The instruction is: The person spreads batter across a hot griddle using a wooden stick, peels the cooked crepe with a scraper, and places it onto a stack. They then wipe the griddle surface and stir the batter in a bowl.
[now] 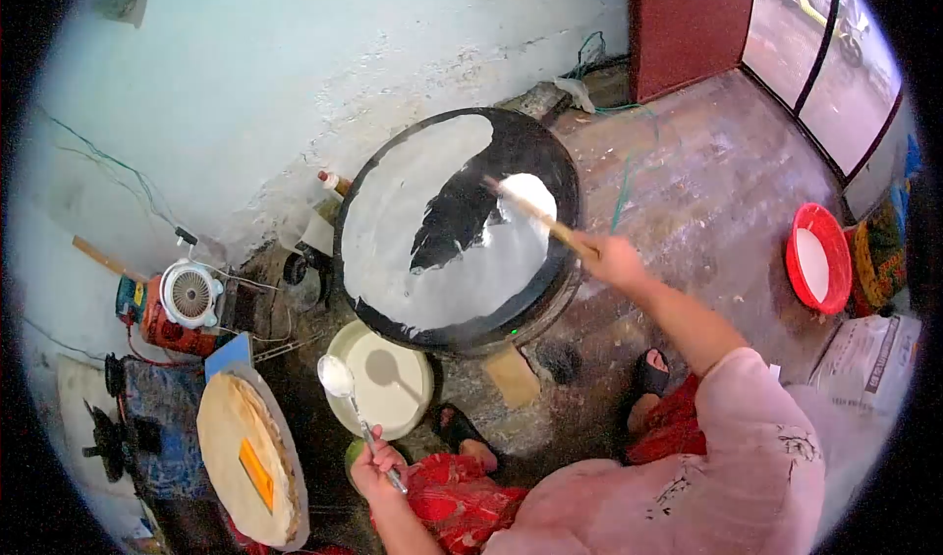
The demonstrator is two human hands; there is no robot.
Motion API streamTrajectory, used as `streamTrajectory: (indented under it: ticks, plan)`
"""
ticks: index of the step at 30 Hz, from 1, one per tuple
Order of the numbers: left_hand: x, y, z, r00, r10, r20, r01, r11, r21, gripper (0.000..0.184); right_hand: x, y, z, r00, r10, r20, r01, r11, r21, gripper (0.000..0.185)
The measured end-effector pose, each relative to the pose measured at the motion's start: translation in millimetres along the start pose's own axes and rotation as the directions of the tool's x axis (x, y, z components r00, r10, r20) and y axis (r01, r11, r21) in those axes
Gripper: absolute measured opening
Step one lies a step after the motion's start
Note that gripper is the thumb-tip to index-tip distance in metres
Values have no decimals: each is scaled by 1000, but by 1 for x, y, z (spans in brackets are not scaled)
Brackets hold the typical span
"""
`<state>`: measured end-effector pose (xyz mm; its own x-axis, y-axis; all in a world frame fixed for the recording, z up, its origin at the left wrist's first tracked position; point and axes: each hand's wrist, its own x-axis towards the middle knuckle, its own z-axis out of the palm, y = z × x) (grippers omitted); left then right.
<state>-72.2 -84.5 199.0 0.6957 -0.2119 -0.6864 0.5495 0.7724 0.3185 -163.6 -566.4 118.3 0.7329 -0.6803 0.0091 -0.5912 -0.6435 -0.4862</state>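
Observation:
My left hand (377,464) grips the metal handle of a ladle (337,376), whose bowl has white batter in it. The ladle's bowl is above a round tub (429,390) of white batter. My right hand (613,260) is closed round a wooden batter spreader (546,219). The spreader's far end reaches over the large round black griddle (521,142), close to a thick pool of batter. Thin white batter (403,231) covers the griddle's left and front parts in a curved band, with bare black surface in the middle and along the upper right.
On the left, a stack of thin round flatbreads (231,427) bears an orange scraper (257,473). A motor blower (190,295) stands by the wall with loose wires. A red basin (820,285) and a white sack (864,363) are at the right. A cardboard piece (512,376) lies before the griddle.

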Motion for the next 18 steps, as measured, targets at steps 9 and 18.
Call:
streamTrajectory:
  ticks: [9,18]
  plan:
    - [10,-11,16,1000,9,14,-9,1000,3,35,83,64,-15,937,-349,-19,324,888,-326,36]
    - [22,-19,33,998,7,-59,-8,1000,-19,34,111,100,-21,894,-435,103,446,883,-145,48]
